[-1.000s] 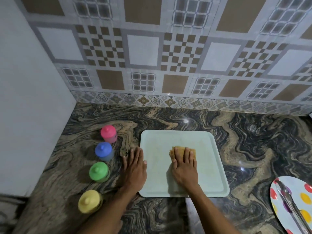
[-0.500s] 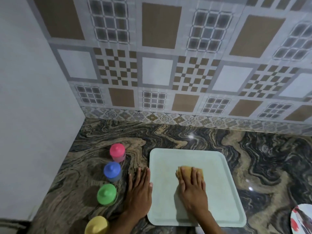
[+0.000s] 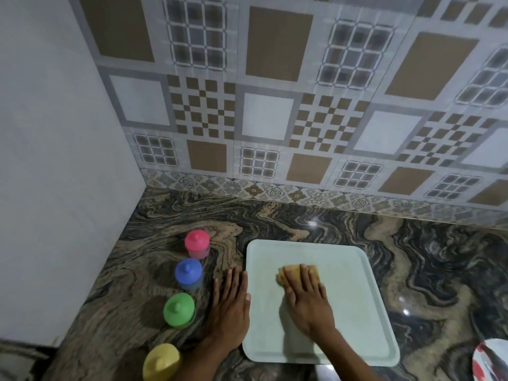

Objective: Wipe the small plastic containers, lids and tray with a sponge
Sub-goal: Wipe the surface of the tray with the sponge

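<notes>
A pale square tray [image 3: 354, 303] lies on the marbled counter. My right hand [image 3: 308, 299] lies flat on a yellow sponge [image 3: 298, 273], pressing it onto the tray's middle; most of the sponge is hidden under the fingers. My left hand [image 3: 229, 309] rests flat on the counter with straight fingers, its thumb side against the tray's left rim. Left of it stand small lidded containers in a line: pink [image 3: 196, 243], blue [image 3: 188, 273], green [image 3: 179, 309] and yellow [image 3: 160, 362].
A white wall [image 3: 55, 188] closes the left side and a patterned tile wall [image 3: 302, 119] runs along the back. A spotted plate [image 3: 492, 361] shows at the bottom right corner. Bare marbled counter [image 3: 439, 270] lies right of the tray.
The view has tilted up, so the counter sits lower in frame. My right hand has kept the sponge near the tray's middle with a small shift. The left hand stays beside the tray.
</notes>
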